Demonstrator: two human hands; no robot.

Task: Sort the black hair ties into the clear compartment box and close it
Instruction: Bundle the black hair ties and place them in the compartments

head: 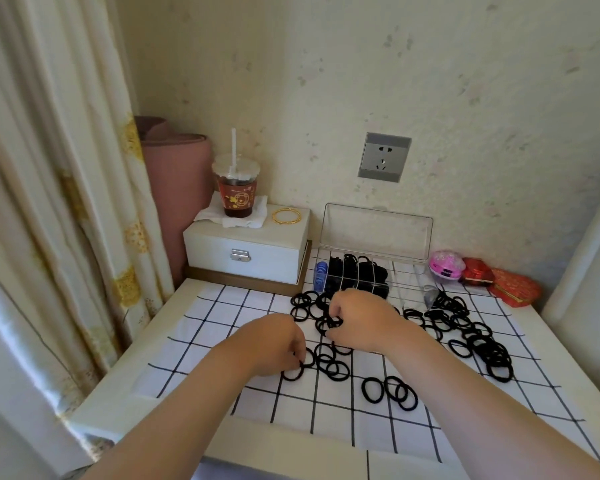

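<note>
Pinching soft round black hair ties (329, 363) on the grid-cloth tabletop (222, 334) | my left hand (274, 344) curled on one | my right hand (361, 318) gripping several | rigid clear compartment box (368, 268) behind, lid upright, partly filled.

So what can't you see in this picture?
Head view only:
- Fingertips of the left hand and right hand: curled under, so their grip on the hair ties is hidden.
- Front compartments of the clear box: blocked by the right hand.
- Print on the cup: too small.
</note>
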